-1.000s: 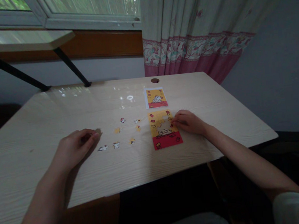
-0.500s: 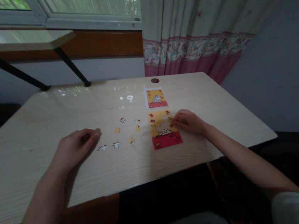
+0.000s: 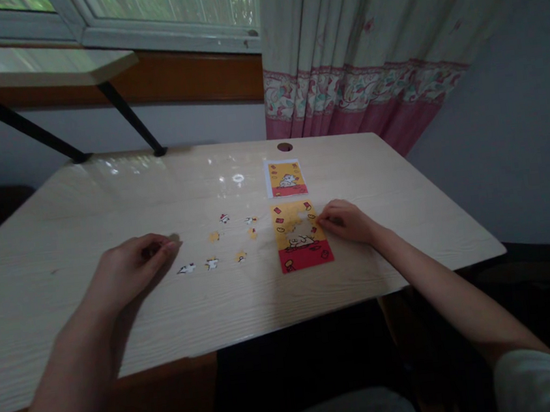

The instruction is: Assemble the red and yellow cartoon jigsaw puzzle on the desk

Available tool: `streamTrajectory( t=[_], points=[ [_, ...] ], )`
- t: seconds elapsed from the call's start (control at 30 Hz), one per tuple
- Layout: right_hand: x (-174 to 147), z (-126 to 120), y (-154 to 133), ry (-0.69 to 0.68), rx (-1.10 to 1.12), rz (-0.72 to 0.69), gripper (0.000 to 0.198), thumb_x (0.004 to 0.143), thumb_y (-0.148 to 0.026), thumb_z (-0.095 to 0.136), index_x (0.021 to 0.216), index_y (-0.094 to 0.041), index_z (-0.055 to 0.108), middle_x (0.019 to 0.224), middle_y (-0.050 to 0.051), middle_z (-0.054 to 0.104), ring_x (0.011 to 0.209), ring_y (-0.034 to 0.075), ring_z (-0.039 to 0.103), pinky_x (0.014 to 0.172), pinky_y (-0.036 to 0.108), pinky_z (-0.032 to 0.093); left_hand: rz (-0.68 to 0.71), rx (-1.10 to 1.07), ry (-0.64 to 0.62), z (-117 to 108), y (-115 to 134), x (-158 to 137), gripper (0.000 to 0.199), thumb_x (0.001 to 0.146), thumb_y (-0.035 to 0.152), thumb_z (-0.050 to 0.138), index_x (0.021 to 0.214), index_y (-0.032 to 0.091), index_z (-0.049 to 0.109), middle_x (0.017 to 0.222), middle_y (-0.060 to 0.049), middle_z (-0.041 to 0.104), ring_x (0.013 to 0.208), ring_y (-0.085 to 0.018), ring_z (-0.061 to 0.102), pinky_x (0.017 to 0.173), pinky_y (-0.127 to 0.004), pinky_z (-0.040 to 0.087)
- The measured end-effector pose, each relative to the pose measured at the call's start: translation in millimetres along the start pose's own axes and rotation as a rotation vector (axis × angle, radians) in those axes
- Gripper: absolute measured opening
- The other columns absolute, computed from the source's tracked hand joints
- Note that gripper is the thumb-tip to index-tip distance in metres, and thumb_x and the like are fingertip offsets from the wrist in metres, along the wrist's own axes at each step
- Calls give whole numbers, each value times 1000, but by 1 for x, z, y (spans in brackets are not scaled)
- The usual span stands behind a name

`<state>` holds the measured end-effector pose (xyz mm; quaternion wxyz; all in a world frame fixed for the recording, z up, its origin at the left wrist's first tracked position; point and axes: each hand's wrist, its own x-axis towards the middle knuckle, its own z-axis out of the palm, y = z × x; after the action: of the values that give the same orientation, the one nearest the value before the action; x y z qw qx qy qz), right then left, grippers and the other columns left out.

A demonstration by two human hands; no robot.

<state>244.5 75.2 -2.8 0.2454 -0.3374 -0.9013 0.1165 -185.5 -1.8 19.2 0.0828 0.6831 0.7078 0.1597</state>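
Note:
A partly filled jigsaw puzzle [image 3: 306, 257], yellow above and red below, lies flat on the table with a bare gap in its middle. At its right edge, my right hand [image 3: 345, 219] is closed, thumb and fingertips touching the border. Left of the puzzle lie several loose puzzle pieces [image 3: 212, 264], some white with black lines, some yellow. My left hand [image 3: 136, 263] rests further left in a pinch, beside these pieces. A small greyish patch shows at its fingertips; whether it is a piece or shadow I cannot tell.
Behind the puzzle lies a reference picture card [image 3: 288, 177] with a matching design. The pale wooden table [image 3: 208, 318] has a round cable hole [image 3: 285, 147] near its back edge. A raised shelf [image 3: 44, 69] on black struts stands at the back left, and a curtain [image 3: 338, 61] hangs behind.
The view has tilted very slightly, shifting the table scene. Both hands keep their places and poses, and the puzzle and loose pieces lie as before.

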Motion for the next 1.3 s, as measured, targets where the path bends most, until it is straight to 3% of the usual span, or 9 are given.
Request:
streamTrajectory(
  t=[0.27,0.43,0.83,1.0,1.3],
  points=[
    [2,-2,-3,-22,-14,-8,21,88,-28,49,81,-16,64,69,4,60,66,14,51,66,29,38,45,-128,-149,-7,-3,-11,41,79,53,48,93,19,66,93,-8,69,78,-22,62,71,-31,46],
    [2,-1,-1,-22,-16,-9,20,88,-27,49,80,-16,64,68,4,60,64,14,50,64,28,37,122,-96,-313,-9,-11,-16,39,80,51,49,98,20,65,86,-5,67,74,-19,61,68,-29,46],
    [2,-2,-5,-28,-6,20,19,87,-27,50,79,-17,64,65,3,57,63,14,48,64,28,37,152,-122,-277,-7,-2,-16,37,78,50,48,93,22,66,86,-5,67,74,-20,62,68,-31,46],
    [3,-2,-7,-28,2,20,18,87,-26,50,79,-16,64,64,1,55,62,13,47,64,27,36,170,-102,-289,-7,1,-13,36,79,50,49,94,22,66,79,-3,66,66,-18,60,61,-28,45],
    [3,-2,-6,-34,-1,17,19,87,-25,50,78,-15,63,65,2,55,62,12,46,63,26,35,398,-95,-273,-1,33,-4,28,82,45,49,91,24,66,85,-5,66,76,-19,61,67,-31,47]
  ],
)
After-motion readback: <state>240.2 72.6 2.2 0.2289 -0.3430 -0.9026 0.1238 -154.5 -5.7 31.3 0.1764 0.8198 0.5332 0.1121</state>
